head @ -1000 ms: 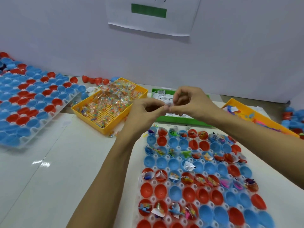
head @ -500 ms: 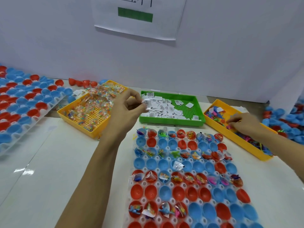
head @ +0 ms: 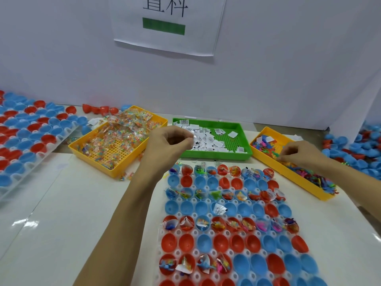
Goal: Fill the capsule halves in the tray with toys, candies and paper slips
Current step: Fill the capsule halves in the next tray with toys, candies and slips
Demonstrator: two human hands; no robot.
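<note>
Bright, even overhead light; glare patches on the glossy table (head: 61, 213); wide-angle edge bending.

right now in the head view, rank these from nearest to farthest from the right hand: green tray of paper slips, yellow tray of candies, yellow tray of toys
1. Yellow tray of toys: the right hand is reaching into it, at the right.
2. Green tray of paper slips: middle, just left of the toy tray.
3. Yellow tray of candies: far left, beyond the left hand.

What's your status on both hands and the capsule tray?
Left hand pinching white paper slips over green tray. Right hand in yellow toy tray. Capsule tray partly filled, unobstructed.
</note>
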